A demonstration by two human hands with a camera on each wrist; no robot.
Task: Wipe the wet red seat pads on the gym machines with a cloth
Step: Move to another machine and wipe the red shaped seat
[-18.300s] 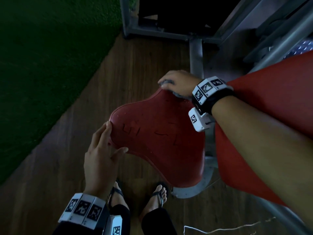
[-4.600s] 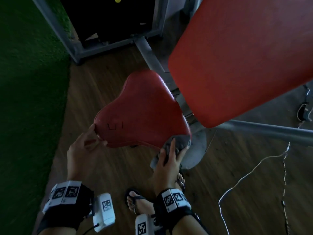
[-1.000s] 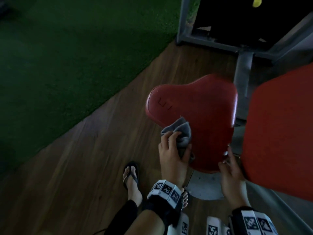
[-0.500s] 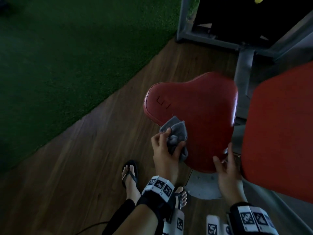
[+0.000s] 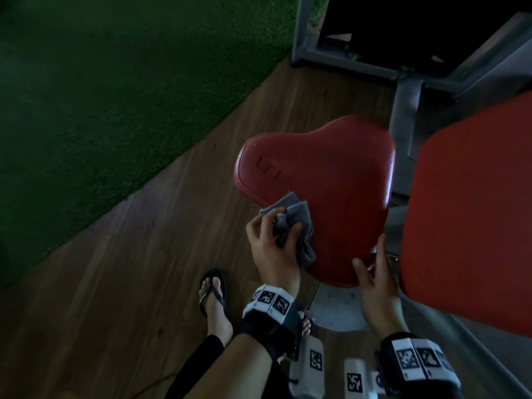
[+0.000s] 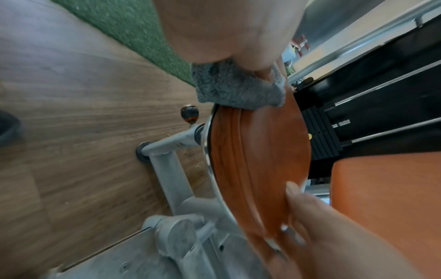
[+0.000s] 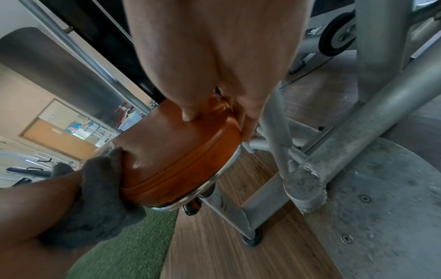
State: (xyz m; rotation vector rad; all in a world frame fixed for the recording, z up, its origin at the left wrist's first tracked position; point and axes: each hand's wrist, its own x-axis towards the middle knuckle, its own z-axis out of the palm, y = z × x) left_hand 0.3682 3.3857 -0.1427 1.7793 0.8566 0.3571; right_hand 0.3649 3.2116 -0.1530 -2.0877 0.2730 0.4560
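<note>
Ahead of both my hands the red seat pad stands on its grey frame over the wooden floor, with the bigger red back pad just to the right of my right fingers. My right hand grips the pad's near rim, thumb on top and fingers curled under the edge. My left hand has its fingers bunched round the grey cloth and presses it on the pad's near left edge.

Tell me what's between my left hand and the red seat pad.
The grey cloth, gripped by the left hand against the red seat pad at its edge; clearest in the head view.
</note>
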